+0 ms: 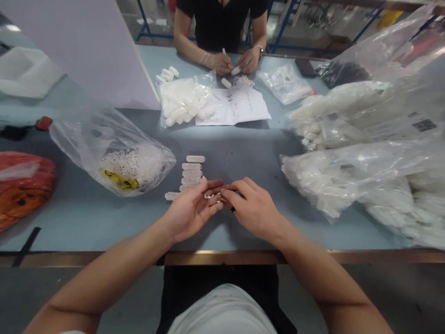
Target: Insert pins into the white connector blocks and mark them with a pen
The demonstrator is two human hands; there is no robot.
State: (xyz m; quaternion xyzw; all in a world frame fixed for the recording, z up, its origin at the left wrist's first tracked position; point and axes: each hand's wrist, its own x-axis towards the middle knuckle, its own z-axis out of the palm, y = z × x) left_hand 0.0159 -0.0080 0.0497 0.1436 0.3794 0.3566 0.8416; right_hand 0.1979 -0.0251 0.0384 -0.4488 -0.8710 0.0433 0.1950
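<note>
My left hand (191, 208) is turned palm up and cupped, with several small white pieces (209, 196) lying on its fingers. Over those fingertips, my right hand (252, 206) is pinched; whatever sits between its thumb and fingers is too small to make out. A small black object (232, 209) shows beneath the right hand, and its kind is unclear. Just beyond my left hand, several flat, whitish oblong plastic parts (192, 173) lie in a column on the table. One more such part (171, 196) is to the left of the column.
A clear bag of small white pieces (132, 160) with a yellow item lies left. Large bags of white parts (323, 178) fill the right side. Across the table (114, 227), a person (222, 28) handles a white part near a bag (187, 99) and paper (243, 109).
</note>
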